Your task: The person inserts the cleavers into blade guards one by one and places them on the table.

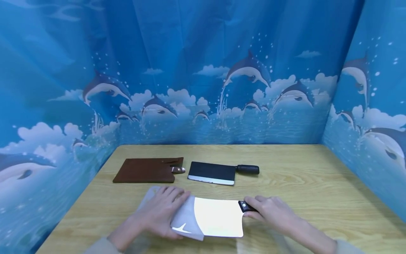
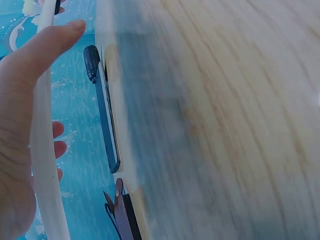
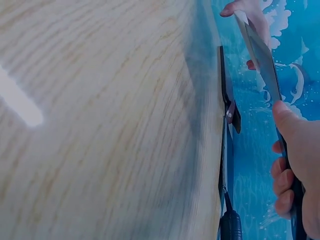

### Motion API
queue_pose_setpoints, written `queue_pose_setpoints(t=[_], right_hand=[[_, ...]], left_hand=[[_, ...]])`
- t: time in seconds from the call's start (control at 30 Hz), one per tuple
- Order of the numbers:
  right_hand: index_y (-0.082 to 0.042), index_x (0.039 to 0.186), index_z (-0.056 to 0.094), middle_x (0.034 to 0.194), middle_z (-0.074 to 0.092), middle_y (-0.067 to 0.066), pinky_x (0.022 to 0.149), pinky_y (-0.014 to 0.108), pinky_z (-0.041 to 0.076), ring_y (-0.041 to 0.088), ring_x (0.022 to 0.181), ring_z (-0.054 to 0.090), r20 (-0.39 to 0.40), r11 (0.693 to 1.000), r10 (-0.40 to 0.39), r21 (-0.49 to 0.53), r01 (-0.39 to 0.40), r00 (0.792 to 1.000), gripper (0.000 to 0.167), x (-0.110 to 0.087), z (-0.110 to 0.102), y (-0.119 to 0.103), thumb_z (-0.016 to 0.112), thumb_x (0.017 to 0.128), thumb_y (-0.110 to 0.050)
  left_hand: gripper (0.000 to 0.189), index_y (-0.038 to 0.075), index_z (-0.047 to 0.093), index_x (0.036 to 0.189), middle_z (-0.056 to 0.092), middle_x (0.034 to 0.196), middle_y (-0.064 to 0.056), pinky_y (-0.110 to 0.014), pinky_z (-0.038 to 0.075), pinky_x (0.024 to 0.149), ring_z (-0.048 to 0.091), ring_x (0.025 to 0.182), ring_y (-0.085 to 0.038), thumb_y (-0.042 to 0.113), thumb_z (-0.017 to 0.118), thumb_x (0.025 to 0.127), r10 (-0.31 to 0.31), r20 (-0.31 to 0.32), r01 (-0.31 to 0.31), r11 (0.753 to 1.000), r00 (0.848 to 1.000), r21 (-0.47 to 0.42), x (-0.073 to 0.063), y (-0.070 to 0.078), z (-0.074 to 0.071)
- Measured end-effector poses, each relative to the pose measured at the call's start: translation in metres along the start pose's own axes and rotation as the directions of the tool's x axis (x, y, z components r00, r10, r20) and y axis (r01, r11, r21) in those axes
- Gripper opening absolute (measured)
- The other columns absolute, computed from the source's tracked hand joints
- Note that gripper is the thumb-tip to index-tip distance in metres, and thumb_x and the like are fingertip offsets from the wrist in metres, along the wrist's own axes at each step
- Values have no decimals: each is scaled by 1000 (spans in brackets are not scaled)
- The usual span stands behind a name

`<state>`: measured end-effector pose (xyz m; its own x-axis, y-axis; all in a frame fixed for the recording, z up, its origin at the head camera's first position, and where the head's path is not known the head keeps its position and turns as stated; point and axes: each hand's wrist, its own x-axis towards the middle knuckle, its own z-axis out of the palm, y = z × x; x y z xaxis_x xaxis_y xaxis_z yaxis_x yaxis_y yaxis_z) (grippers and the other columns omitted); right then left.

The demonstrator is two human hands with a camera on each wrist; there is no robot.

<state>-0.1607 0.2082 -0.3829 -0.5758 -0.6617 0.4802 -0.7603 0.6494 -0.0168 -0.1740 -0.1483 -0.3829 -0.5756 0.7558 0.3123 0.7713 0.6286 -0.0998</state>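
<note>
My right hand (image 1: 272, 211) grips the black handle (image 1: 247, 206) of a broad, shiny cleaver (image 1: 219, 217). The blade's left part sits inside a translucent white plastic sleeve (image 1: 187, 218), its right part bare and bright with glare. Around the sleeve my left hand (image 1: 161, 210) is wrapped, thumb on the near side and fingers on the far side, as the left wrist view shows with the sleeve (image 2: 47, 150) between them. In the right wrist view the fingers curl round the handle (image 3: 297, 200), and the blade (image 3: 265, 65) is raised off the table.
Behind the hands lies a second cleaver (image 1: 212, 173) with a dark blade, pale edge and black handle. To its left is a brown leather sheath (image 1: 146, 170) with a snap strap. A dolphin-print curtain (image 1: 190, 70) encloses the wooden table (image 1: 301, 176).
</note>
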Motion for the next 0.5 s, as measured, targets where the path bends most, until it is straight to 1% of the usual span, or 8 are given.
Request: queue_pose_setpoints(t=[0.23,0.37,0.5], right_hand=[[-11,101,64,71,56,-7,42,12,30,-4,52,37,-14,1000,-7,5,7,1000,32,1,2,0,63,85,-38],[-14,99,63,69,54,-8,42,11,29,-4,51,35,6,1000,-2,13,2,1000,29,0,4,0,62,85,-39],[-13,99,63,69,55,-7,42,12,30,-4,52,35,27,1000,14,23,-15,1000,30,-1,6,-2,61,86,-40]], left_hand=[[108,9,44,137,51,124,-8,-50,36,95,45,113,-23,72,69,52,-8,21,8,1000,1000,4,-1,-2,0],[108,9,44,137,51,124,-8,-49,36,95,45,113,-23,73,68,53,1,31,-1,1000,1000,6,-2,-3,1],[106,10,43,137,50,125,-6,-48,36,96,44,114,-21,74,66,55,2,47,-2,1000,999,1,-3,-3,3]])
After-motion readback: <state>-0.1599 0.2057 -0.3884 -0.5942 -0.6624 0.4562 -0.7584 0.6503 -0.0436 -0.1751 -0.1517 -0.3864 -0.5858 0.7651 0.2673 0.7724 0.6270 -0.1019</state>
